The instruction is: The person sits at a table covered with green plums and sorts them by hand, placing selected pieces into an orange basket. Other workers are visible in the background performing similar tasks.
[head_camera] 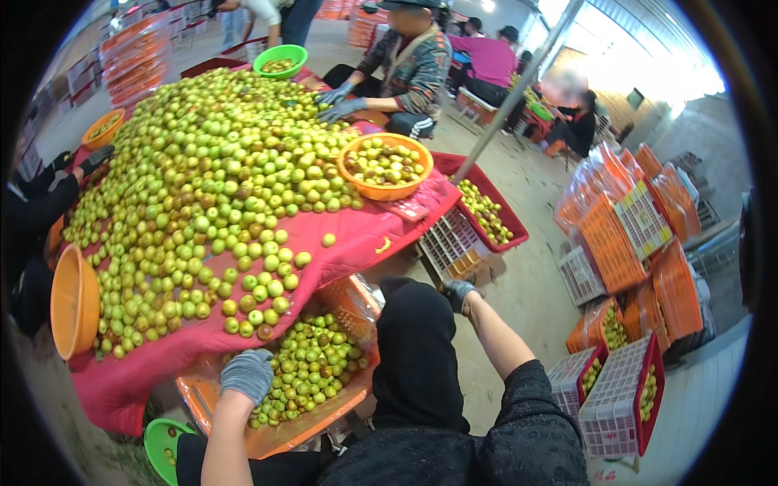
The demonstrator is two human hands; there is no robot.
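Note:
A broad heap of green and brownish jujubes (231, 140) covers a table spread with red cloth (340, 237). My left hand (248, 375), in a grey knitted glove, is over the left side of an orange crate (346, 398) lined with clear plastic and partly filled with jujubes (316, 364); its fingers are curled and what lies under them is hidden. Beside my right knee, my gloved right hand (459, 294) is near a dark edge below a white crate (453, 243); its fingertips are hidden. An orange basket (389, 191) of jujubes rests on the cloth.
An empty-looking orange basket (76, 304) leans at the table's left edge, and a green basin (163, 449) sits low at left. A slanted metal pole (516, 91) rises beyond a red-rimmed crate (510, 228). Co-workers sit around the heap. Stacked crates (614, 243) stand at right.

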